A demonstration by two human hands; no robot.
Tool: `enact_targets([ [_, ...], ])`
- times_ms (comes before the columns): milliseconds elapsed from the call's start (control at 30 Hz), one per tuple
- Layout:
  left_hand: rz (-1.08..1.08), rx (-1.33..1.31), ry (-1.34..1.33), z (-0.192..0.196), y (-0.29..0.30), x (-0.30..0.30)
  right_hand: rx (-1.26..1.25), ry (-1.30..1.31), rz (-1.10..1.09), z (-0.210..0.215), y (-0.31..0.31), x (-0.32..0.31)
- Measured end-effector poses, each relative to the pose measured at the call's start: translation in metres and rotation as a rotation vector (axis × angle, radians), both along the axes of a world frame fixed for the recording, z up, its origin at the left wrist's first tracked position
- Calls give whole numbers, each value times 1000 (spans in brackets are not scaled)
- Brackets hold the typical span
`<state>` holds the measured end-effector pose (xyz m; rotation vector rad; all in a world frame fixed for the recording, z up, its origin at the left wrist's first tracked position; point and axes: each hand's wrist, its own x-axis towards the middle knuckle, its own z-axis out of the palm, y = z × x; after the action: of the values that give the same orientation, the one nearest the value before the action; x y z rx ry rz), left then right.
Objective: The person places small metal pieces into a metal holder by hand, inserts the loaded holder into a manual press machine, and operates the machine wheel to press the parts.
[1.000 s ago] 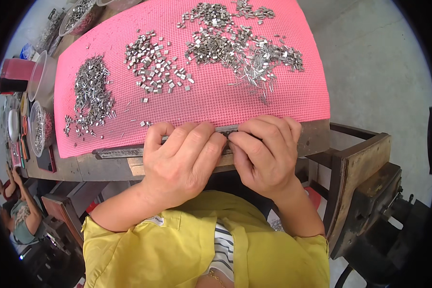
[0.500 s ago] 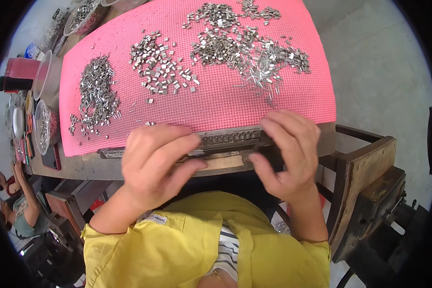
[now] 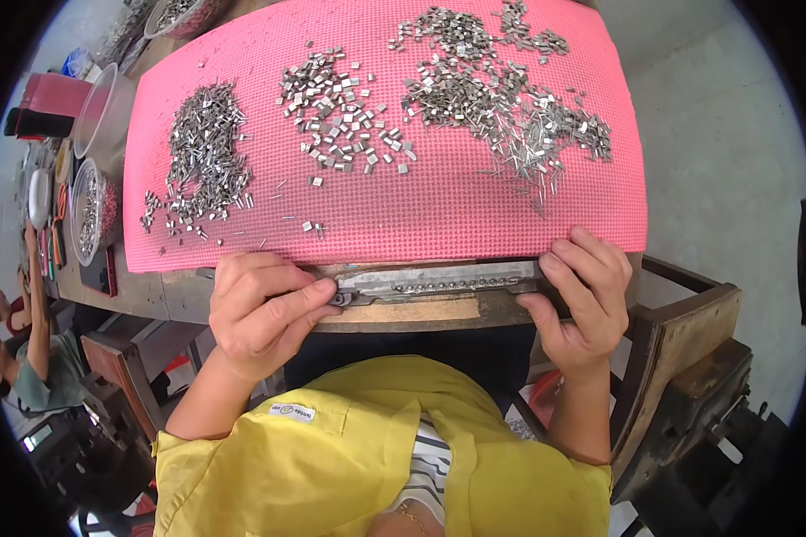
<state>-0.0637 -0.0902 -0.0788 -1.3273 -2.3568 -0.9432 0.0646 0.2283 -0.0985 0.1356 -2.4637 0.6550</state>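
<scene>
A long, narrow metal bar fixture (image 3: 439, 279) with a row of small round parts along it lies at the table's front edge, just below a pink mat. My left hand (image 3: 264, 309) pinches its left end, thumb and fingers pressed together on a dark part there. Around the right end, the thumb of my right hand (image 3: 591, 300) is at the near side and its fingers at the far side. Beyond the bar, the mat holds piles of small metal pins (image 3: 201, 157), square metal pieces (image 3: 340, 116) and mixed pieces with thin pins (image 3: 519, 121).
The pink mat (image 3: 394, 215) covers much of the wooden table. Clear plastic tubs (image 3: 94, 210) of small metal parts stand at the left, with a phone (image 3: 100, 273) and tools nearby. A wooden stand (image 3: 681, 367) is at the right. Another person (image 3: 49, 358) sits far left.
My hands have moved apart to the bar's two ends, and more of its middle shows. My left fingers have closed on its left end. The camera's view has shifted slightly.
</scene>
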Motion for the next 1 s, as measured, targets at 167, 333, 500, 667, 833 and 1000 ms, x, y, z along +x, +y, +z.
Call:
enact_targets([
  [167, -7, 9, -12, -1, 2, 0, -1, -8, -2, 0, 1, 0],
  [333, -2, 16, -18, -1, 2, 1, 9, -19, -10, 1, 1, 1],
  [500, 5, 14, -10, -2, 2, 1, 8, -41, -20, 1, -1, 0],
  [667, 18, -1, -16, -1, -1, 1, 23, -49, -23, 3, -3, -3],
  [833, 48, 8, -44, -1, 6, 0, 58, -136, -32, 14, -5, -3],
  [1000, 41, -5, -105, 4, 5, -3, 77, -174, -32, 17, -6, 1],
])
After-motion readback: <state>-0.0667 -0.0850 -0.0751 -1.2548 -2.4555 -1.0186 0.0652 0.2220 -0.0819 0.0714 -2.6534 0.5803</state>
